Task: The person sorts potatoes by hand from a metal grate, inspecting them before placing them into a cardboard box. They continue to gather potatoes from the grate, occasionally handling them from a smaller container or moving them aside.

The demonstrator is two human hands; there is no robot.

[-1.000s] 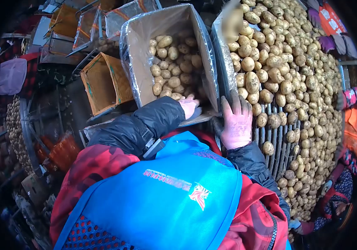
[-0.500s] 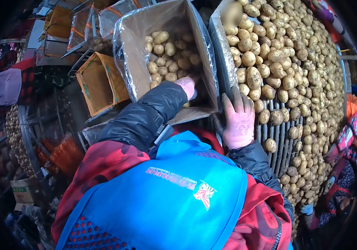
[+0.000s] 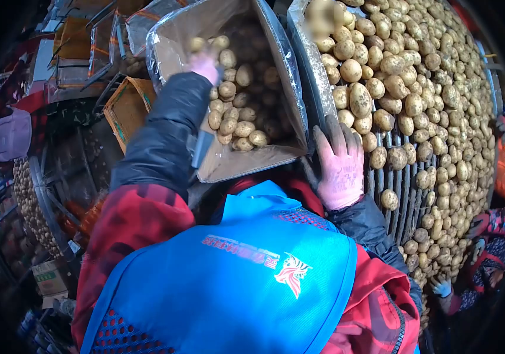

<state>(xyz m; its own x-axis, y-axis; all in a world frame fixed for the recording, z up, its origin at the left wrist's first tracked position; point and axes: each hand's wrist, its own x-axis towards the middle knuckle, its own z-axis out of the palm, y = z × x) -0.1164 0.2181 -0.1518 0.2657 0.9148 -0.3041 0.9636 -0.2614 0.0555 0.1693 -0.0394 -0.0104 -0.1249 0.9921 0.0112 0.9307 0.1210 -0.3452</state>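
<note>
A plastic-lined cardboard box [image 3: 229,165] stands in front of me, partly filled with potatoes [image 3: 243,127]. My left hand [image 3: 205,65] reaches deep into it, up by its far left wall, fingers among the top potatoes; whether it grips one is unclear. My right hand [image 3: 341,165], in a pink glove, lies flat with fingers spread on the near edge of the roller table [image 3: 403,177], just right of the box. It holds nothing. A loose potato [image 3: 389,199] lies on the rollers beside it.
The roller table carries a dense bed of potatoes [image 3: 417,88] running right and away. Another person's blue-gloved hand [image 3: 441,287] works at its lower right edge. An empty cardboard box [image 3: 125,109] and more lined boxes stand at the left, with another potato pile [image 3: 25,194] beyond.
My left hand has moved from the near edge of the box up to its far left side. The right hand has stayed on the table edge.
</note>
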